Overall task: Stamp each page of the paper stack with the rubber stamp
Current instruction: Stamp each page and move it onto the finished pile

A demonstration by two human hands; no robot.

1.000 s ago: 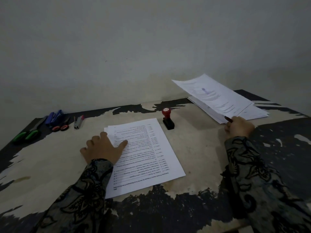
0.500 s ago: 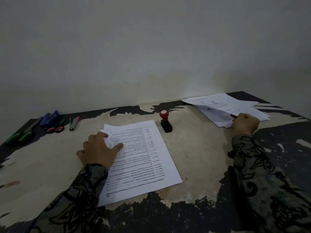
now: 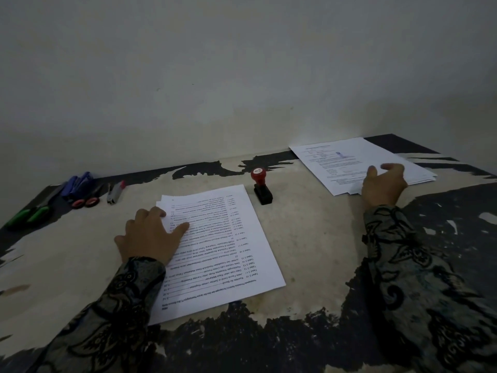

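Your left hand (image 3: 150, 235) presses flat on the paper stack (image 3: 215, 246); the rubber stamp (image 3: 261, 188) stands between your hands; your right hand (image 3: 383, 184) hovers spread over the stamped pages (image 3: 349, 162).

A worn table (image 3: 309, 246), its dark coating peeled away to a pale patch across the middle, fills the lower half of the frame against a plain wall. At centre lies a stack of printed pages (image 3: 223, 251), with a red-topped rubber stamp (image 3: 261, 189) standing on its black base just beyond the stack's upper right corner, and at upper right lies a second, fanned pile of sheets (image 3: 357, 162). Along the table's left edge lie green-handled tools (image 3: 29, 216), blue markers (image 3: 78, 183), a pair of red-handled scissors (image 3: 86, 202) and a small grey stapler (image 3: 115, 192).
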